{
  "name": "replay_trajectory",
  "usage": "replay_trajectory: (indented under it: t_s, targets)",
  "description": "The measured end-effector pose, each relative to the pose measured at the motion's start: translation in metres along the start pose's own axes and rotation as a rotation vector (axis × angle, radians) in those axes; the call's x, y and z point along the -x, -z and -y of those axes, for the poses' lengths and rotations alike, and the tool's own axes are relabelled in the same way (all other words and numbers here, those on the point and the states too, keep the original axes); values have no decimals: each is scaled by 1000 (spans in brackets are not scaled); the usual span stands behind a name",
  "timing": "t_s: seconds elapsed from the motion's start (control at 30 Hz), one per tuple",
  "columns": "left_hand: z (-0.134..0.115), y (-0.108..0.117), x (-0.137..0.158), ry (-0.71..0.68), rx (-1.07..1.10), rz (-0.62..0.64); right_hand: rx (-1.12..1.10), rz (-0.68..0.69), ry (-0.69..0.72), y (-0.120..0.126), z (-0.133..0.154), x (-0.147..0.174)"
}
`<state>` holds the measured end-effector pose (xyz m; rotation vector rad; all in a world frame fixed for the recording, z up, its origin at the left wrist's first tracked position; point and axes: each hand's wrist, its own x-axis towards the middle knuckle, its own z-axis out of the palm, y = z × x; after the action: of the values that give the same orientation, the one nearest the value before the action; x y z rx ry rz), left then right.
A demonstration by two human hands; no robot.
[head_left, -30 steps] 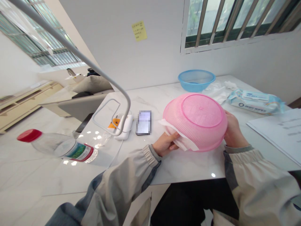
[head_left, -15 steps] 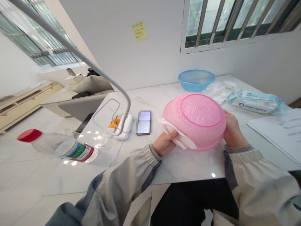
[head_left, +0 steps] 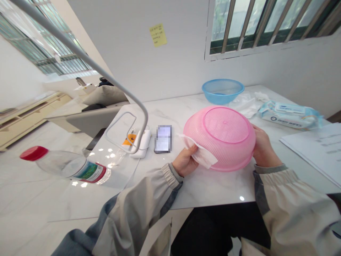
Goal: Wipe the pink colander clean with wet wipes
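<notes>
A pink plastic mesh basket (head_left: 226,124) is held bottom up and tilted above the table, between both hands. My left hand (head_left: 186,161) is closed at its near left side, the thumb pressing a white wipe (head_left: 204,156) against the rim. The wipe drapes along the basket's left wall. My right hand (head_left: 263,147) grips the right side of the basket; its fingertips are hidden behind the wall.
On the white marbled table (head_left: 170,185) lie a phone (head_left: 163,139), a white power strip (head_left: 141,144) and papers (head_left: 317,153). A blue basket (head_left: 223,91) and a wipes pack (head_left: 290,115) are farther back. A red-capped bottle (head_left: 71,167) stands left, below a grey metal arm (head_left: 106,76).
The pink basket has shifted very slightly left. The wipe's lower end has moved a little left and up, its folds changing under my left thumb.
</notes>
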<state>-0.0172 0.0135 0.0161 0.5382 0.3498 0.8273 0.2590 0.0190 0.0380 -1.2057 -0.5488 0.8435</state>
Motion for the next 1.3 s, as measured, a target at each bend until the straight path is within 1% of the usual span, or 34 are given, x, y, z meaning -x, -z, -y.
replay_trajectory:
  t_s: [0.13,0.43,0.97,1.3]
  targets:
    - [0,2,-1,1,-5,-27,-23,14,0,1,-1,0]
    - [-2,4,-1,-18,5,-60,-25,-2,-31,0,3,0]
    - [-9,3,-2,-20,37,-109,1,48,-39,1,6,1]
    - [-12,1,1,-13,55,-72,67,-24,-10,-3,14,8]
